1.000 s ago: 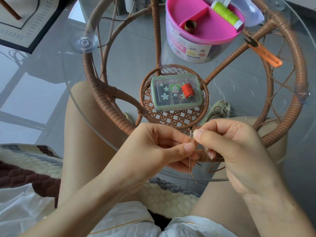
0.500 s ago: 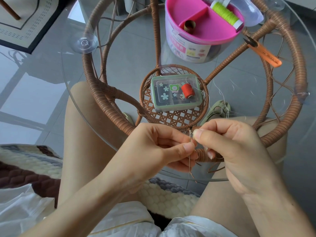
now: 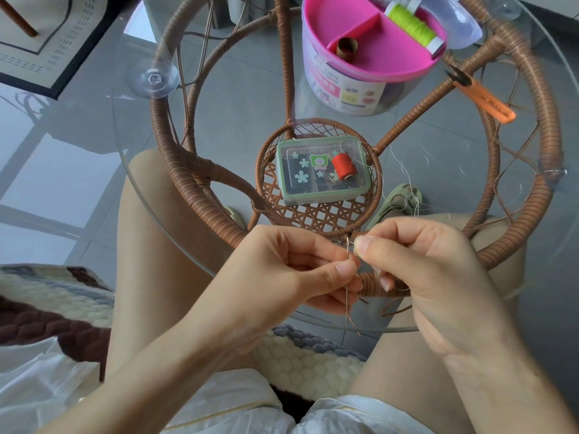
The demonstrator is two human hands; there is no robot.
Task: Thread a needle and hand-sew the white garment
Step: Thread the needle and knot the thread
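Note:
My left hand (image 3: 291, 277) pinches a thin needle (image 3: 347, 296) upright between thumb and forefinger, its eye end pointing up. My right hand (image 3: 423, 270) pinches the end of a fine white thread (image 3: 404, 170) right at the needle's eye; the thread trails up and back over the glass table. Both hands meet just above the table's near edge. The white garment (image 3: 37, 386) lies crumpled at the lower left, beside my lap.
On the round glass table (image 3: 238, 98) with its wicker frame stand a pink sewing box (image 3: 369, 86) holding a green spool and a thimble, a small clear case (image 3: 313, 183) with a red spool on it, and orange thread snips (image 3: 485, 95). A knitted cushion (image 3: 47, 305) lies under me.

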